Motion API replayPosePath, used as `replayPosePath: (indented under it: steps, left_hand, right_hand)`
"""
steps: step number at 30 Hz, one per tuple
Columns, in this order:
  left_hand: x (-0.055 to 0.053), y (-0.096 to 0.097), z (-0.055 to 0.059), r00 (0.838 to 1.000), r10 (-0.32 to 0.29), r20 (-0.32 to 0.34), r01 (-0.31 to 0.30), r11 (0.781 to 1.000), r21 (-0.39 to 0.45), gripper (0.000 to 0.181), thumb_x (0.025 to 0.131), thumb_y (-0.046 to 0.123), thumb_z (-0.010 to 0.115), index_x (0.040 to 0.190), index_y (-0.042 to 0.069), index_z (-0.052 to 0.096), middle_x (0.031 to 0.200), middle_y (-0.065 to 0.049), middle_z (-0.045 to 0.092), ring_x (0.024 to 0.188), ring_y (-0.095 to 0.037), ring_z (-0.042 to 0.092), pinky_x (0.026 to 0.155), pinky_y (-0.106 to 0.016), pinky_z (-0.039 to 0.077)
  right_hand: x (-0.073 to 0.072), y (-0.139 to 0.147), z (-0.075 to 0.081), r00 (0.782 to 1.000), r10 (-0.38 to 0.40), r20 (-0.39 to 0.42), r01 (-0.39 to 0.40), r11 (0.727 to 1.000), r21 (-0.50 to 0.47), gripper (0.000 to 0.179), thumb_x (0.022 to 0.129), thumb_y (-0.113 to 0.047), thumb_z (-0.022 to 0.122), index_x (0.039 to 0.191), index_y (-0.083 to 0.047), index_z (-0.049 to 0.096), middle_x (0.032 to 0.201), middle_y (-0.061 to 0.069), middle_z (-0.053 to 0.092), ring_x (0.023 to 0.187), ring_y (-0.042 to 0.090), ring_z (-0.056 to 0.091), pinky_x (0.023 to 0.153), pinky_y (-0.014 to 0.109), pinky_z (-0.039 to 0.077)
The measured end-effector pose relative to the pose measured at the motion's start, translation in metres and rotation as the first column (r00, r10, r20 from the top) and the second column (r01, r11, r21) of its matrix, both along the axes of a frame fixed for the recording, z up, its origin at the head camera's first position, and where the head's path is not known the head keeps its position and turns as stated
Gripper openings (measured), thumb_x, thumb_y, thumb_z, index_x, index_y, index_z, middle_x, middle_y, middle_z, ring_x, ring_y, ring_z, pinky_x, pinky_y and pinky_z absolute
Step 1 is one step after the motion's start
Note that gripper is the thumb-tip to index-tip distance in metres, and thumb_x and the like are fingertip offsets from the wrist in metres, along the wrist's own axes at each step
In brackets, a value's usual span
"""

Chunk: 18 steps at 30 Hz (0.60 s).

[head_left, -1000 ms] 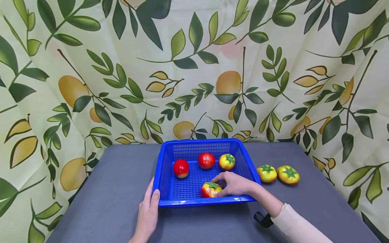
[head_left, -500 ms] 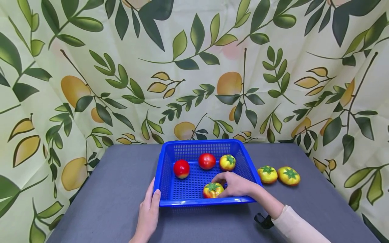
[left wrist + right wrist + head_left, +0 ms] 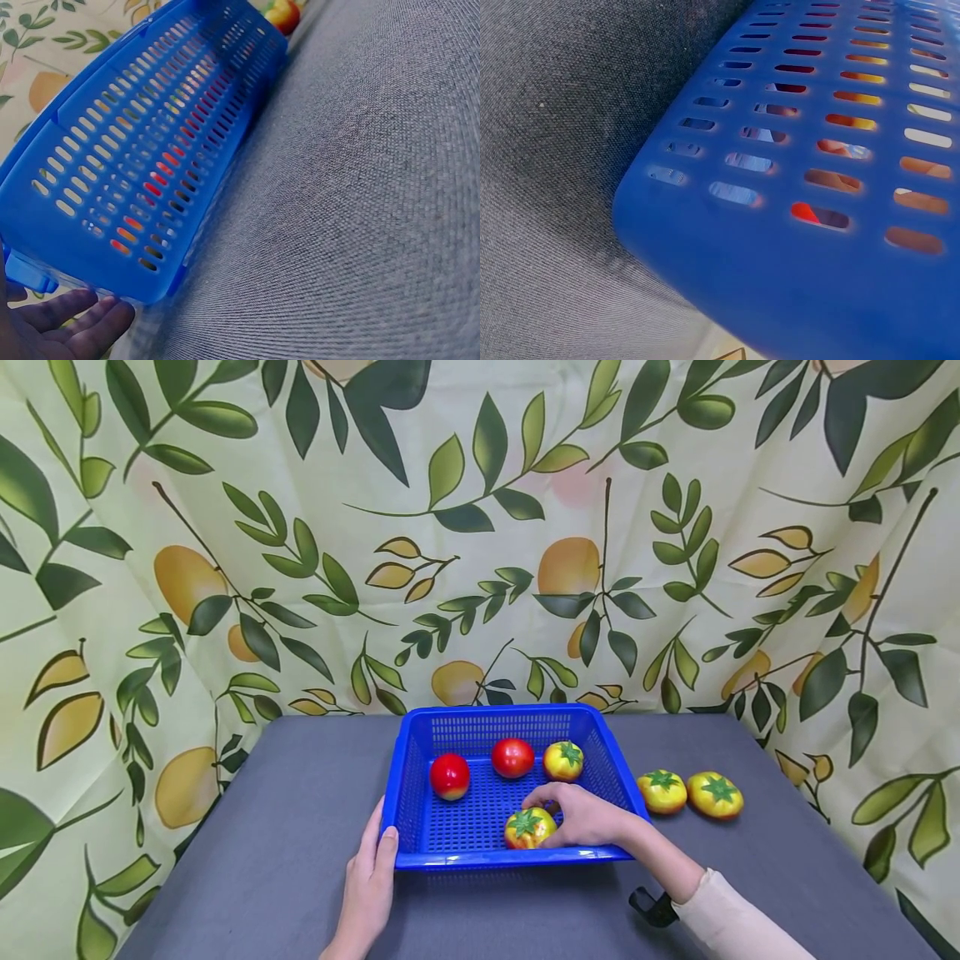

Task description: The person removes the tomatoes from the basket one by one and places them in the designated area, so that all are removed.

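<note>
A blue plastic basket (image 3: 517,861) with slotted walls stands on the grey table. My left hand (image 3: 363,889) holds its front left corner, thumb over the rim and fingers along the outer wall; in the left wrist view its fingers (image 3: 71,322) touch the basket's end. Inside the basket, by the front wall, my right hand (image 3: 588,817) holds a yellow-and-red tomato (image 3: 528,831) with a green star-shaped top facing up. Two red tomatoes, one at left (image 3: 450,777) and one at the back (image 3: 513,758), and a yellow tomato (image 3: 562,762) also sit inside. The basket wall (image 3: 780,270) hides my right hand in its wrist view.
Right of the basket, two yellow tomatoes, one nearer (image 3: 662,792) and one farther right (image 3: 715,795), lie on the grey table (image 3: 300,827). A black strap (image 3: 652,907) shows by the right wrist. A leaf-patterned cloth (image 3: 480,543) hangs behind and along both sides.
In my right hand the tomato has turned, its green top now facing more upward and less red showing. It sits slightly farther right. My left hand keeps its hold on the basket.
</note>
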<state>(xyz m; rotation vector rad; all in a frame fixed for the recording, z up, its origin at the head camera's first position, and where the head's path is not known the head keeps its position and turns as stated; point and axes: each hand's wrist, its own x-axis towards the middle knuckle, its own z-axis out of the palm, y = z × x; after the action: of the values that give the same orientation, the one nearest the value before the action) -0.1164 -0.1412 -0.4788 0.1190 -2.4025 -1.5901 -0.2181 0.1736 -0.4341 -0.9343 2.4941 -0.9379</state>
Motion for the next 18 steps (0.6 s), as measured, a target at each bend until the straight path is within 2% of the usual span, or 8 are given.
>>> replayPosePath:
  steps: [7, 13, 18]
  left_hand:
    - [0.0, 0.0007, -0.0003, 1.0, 0.001, 0.007, -0.001, 1.0, -0.006, 0.058, 0.107, 0.04, 0.036, 0.156, 0.011, 0.027, 0.152, -0.018, 0.037, 0.137, -0.038, 0.037, 0.106, -0.06, 0.03]
    - [0.0007, 0.0005, -0.0007, 1.0, -0.002, 0.011, 0.002, 1.0, -0.006, 0.057, 0.107, 0.04, 0.036, 0.156, 0.012, 0.027, 0.152, -0.018, 0.037, 0.136, -0.038, 0.037, 0.105, -0.06, 0.03]
    - [0.0005, 0.0009, -0.0005, 1.0, 0.008, 0.004, -0.008, 1.0, -0.004, 0.056, 0.107, 0.039, 0.038, 0.156, 0.013, 0.029, 0.151, -0.017, 0.039, 0.136, -0.037, 0.039, 0.106, -0.059, 0.03]
  right_hand:
    - [0.0012, 0.0006, -0.0004, 1.0, -0.007, 0.0, 0.007, 1.0, -0.013, 0.049, 0.079, -0.023, 0.084, 0.122, -0.012, 0.064, 0.116, -0.006, 0.062, 0.105, 0.017, 0.057, 0.092, 0.044, 0.049]
    - [0.0048, 0.0009, 0.0034, 0.999, -0.033, 0.018, 0.035, 0.996, -0.085, 0.05, 0.078, -0.023, 0.085, 0.122, -0.017, 0.064, 0.117, -0.005, 0.058, 0.105, 0.021, 0.055, 0.086, 0.041, 0.051]
    - [0.0065, 0.006, 0.0063, 0.99, -0.123, 0.071, 0.133, 0.977, -0.166, 0.052, 0.076, -0.026, 0.086, 0.122, -0.024, 0.064, 0.117, 0.0, 0.057, 0.105, 0.025, 0.054, 0.08, 0.037, 0.053]
